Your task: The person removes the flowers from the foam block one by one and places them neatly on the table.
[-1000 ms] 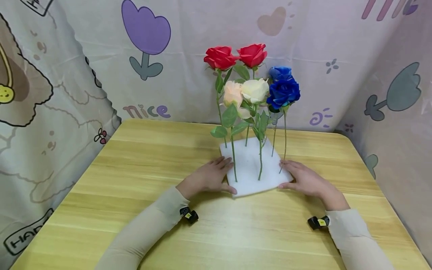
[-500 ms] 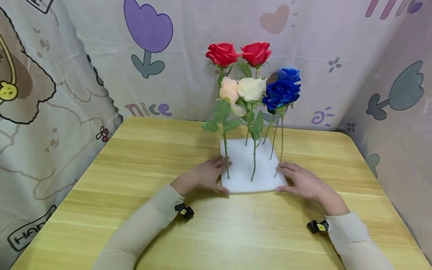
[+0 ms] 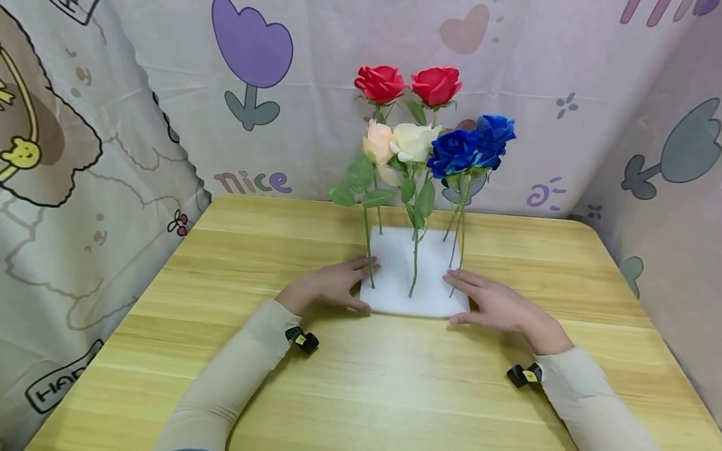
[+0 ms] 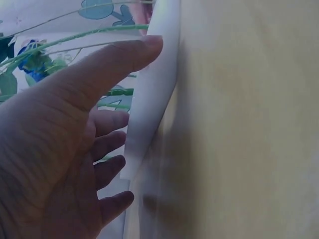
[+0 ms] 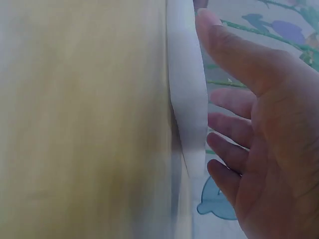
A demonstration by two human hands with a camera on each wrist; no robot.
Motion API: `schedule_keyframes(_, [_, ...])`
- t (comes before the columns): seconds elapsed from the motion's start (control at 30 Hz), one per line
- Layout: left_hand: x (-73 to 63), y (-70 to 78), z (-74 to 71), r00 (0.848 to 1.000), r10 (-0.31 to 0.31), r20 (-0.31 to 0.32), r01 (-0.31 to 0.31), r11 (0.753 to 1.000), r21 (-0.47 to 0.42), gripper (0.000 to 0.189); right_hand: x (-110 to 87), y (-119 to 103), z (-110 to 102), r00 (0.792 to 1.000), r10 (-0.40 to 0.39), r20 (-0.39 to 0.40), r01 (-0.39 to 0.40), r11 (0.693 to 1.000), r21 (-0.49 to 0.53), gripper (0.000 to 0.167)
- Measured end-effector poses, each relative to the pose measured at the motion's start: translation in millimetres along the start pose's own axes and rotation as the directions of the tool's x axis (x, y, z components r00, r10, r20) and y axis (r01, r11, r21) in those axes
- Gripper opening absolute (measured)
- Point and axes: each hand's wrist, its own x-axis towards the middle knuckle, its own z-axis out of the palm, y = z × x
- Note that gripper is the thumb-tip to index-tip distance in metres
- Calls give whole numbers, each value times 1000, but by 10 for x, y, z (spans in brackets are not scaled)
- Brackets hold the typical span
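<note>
A white foam board (image 3: 389,304) lies flat on the table with several rose stems standing in it. Two red roses (image 3: 436,86) rise at the back, with a peach rose (image 3: 376,143) and a white rose (image 3: 414,143) in front of them and two blue roses (image 3: 453,153) on the right. My left hand (image 3: 333,285) touches the board's left side, fingers spread and thumb by the near corner. Opposite it, my right hand (image 3: 499,304) touches the right side likewise. In both wrist views the fingers are loosely extended along the board's edge (image 4: 157,74).
The wooden table (image 3: 361,388) spreads out around the board. Behind it hangs a printed cloth (image 3: 338,37) with tulip drawings, and more cloth drapes at both sides. A small black camera sits on each wrist.
The board has turned clockwise, seen from above, and shifted a little left, so its near edge now lies nearly level across the view. Both hands moved with it, still touching its sides.
</note>
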Motion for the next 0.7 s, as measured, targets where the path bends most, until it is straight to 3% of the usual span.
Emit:
schedule_keyframes(0.37, [-20,-4,-28,1000,-12,5,12,1000,-27,102,44,64,30,998,-55,-9,55,998,13,74])
schedule_keyframes(0.7, [-17,-42,33,1000,13,-12,-14,999,-40,104,25,60,67,999,-37,-11,37,999,14,73])
